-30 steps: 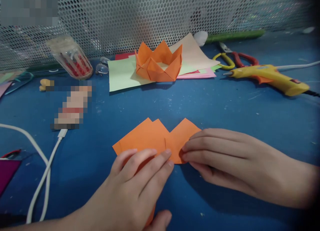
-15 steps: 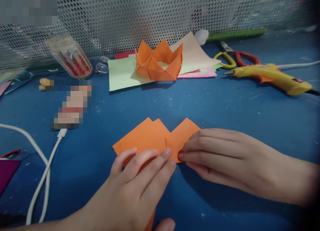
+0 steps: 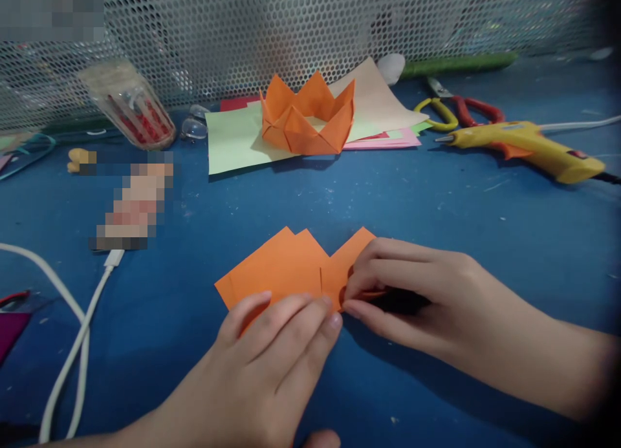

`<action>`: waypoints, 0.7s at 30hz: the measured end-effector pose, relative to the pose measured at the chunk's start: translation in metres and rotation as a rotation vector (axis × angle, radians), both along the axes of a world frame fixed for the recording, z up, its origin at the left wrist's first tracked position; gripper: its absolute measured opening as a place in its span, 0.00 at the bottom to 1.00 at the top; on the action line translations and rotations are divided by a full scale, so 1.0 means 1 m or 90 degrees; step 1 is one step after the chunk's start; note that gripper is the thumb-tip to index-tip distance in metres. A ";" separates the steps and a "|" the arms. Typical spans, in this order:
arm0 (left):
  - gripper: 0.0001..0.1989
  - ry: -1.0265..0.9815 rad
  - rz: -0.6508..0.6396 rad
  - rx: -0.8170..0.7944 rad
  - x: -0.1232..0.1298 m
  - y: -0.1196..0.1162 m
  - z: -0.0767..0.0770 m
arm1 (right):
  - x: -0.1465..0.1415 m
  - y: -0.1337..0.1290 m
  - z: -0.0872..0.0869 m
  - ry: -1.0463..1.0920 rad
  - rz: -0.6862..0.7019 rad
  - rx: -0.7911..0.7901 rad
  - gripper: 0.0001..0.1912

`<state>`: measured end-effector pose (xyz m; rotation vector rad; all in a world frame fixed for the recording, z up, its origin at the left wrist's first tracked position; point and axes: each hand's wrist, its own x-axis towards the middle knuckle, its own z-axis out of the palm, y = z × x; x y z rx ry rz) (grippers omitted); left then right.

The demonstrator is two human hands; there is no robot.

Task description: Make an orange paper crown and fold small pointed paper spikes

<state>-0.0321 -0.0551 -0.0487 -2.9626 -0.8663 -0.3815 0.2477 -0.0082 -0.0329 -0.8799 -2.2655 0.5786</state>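
Folded orange paper lies on the blue tabletop in front of me, with two peaks on its far side and a short crease line near its middle. My left hand rests over its near edge, fingers stretched out and pressing down. From the right, my right hand pinches the paper's lower right edge between thumb and fingertips; that corner is partly hidden under the fingers. Farther back stands a folded orange paper crown with pointed tips, on top of loose coloured sheets.
A yellow glue gun and red-and-yellow-handled scissors lie at the back right. Pale green paper is under the crown. On the left are a tilted jar with red bits and a white cable. Perforated metal mesh rises behind.
My right hand's thumb has come apart from its fingers and now pinches the paper's near right edge, where the fingers lay flatter before. The left hand has hardly moved.
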 end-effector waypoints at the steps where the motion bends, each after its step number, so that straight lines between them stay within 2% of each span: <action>1: 0.31 0.000 -0.001 -0.003 0.000 0.000 0.000 | 0.000 -0.001 0.000 -0.001 -0.009 -0.003 0.11; 11: 0.25 -0.030 -0.002 0.021 0.000 0.000 0.013 | -0.003 -0.004 0.001 -0.032 -0.032 -0.039 0.11; 21: 0.26 -0.010 -0.009 0.020 0.003 0.000 0.019 | -0.004 -0.007 -0.002 -0.041 -0.088 -0.001 0.12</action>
